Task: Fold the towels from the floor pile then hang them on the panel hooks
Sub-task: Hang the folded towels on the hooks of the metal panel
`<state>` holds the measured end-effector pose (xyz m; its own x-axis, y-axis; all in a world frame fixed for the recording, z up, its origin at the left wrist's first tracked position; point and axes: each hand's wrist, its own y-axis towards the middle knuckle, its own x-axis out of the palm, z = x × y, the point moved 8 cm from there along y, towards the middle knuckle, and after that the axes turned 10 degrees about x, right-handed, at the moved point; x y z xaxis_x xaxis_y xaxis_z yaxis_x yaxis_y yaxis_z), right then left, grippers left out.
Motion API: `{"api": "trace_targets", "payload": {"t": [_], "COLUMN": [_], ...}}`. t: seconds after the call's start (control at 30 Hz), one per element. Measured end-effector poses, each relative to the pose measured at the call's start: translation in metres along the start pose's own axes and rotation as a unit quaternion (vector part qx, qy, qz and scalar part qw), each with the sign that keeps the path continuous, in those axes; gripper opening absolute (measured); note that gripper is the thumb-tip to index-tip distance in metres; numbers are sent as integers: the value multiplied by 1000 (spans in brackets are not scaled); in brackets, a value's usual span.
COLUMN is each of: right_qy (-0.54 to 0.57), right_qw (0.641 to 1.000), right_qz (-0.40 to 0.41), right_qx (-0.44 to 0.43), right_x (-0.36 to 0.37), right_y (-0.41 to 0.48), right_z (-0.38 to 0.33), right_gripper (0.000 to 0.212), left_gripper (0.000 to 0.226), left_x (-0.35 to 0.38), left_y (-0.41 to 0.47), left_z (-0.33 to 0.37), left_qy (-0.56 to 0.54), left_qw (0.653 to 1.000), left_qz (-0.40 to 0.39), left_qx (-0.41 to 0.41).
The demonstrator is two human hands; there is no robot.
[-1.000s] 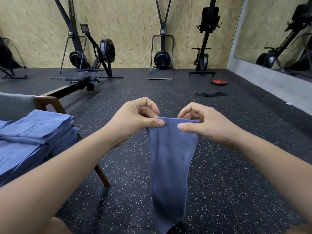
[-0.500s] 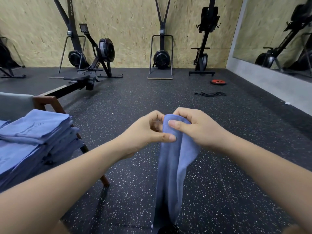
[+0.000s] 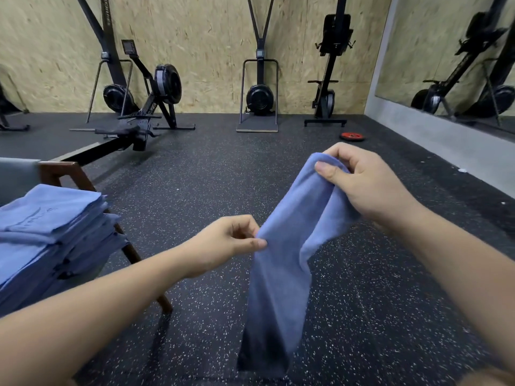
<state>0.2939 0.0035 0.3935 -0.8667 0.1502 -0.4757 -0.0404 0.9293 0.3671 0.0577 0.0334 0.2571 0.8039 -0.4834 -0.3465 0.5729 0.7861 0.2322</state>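
**A:** Head view, entry one. What holds the towel?

**B:** Both hands. The right hand (image 3: pixel 370 188) is raised, out in front and to the right. Its thumb and curled fingers (image 3: pixel 330 170) pinch the top end of the blue towel (image 3: pixel 281 268). The left hand (image 3: pixel 223 243) sits lower and nearer the middle. Its thumb and forefinger pinch the towel's left edge partway down.

**A:** State of the cloth?

**B:** A narrow band, doubled over at the top. It slants from the right hand down to the left hand, then hangs straight. The lower end darkens near the bottom of the frame, over the floor (image 3: pixel 376 316). Whether it touches the floor, I cannot tell.

**A:** Other towels?

**B:** A stack of folded blue towels (image 3: pixel 47 227) at the left edge. It rests on a chair (image 3: pixel 65 174) with a dark wooden frame and a grey back. The stack is well apart from the held towel.

**A:** Surroundings?

**B:** The floor is black rubber with white speckle. A rowing machine (image 3: pixel 145 110) stands beyond the chair. Two more black exercise machines (image 3: pixel 259 98) stand upright against the chipboard wall (image 3: pixel 209 37). A red weight plate (image 3: pixel 352 136) lies flat on the floor, beyond the right hand. A mirror (image 3: pixel 446 51) is on the right-hand wall.
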Motion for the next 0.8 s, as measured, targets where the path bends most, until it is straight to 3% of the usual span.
{"api": "trace_targets", "payload": {"t": [0.13,0.33,0.5,0.7,0.8], "right_qy": [33,-8,-67,-69,-62], "right_qw": [999,1000,998,996,996], "right_qz": [10,19,10,43,62], "right_qx": [37,17,-17,-25,-28], "right_x": [-9,10,24,18,11], "right_y": [1,2,4,5,7], "right_z": [14,3,-12,-17,-17], "right_gripper": [9,16,9,10,10], "left_gripper": [21,19,28,30,22], "left_x": [-21,12,34,41,42], "left_y": [3,3,4,4,5], "left_z": [21,27,24,33,38], "left_qy": [1,-8,70,33,68], "left_qw": [998,998,993,995,990], "left_qz": [40,-25,-69,-60,-61], "left_qx": [55,65,61,79,104]}}
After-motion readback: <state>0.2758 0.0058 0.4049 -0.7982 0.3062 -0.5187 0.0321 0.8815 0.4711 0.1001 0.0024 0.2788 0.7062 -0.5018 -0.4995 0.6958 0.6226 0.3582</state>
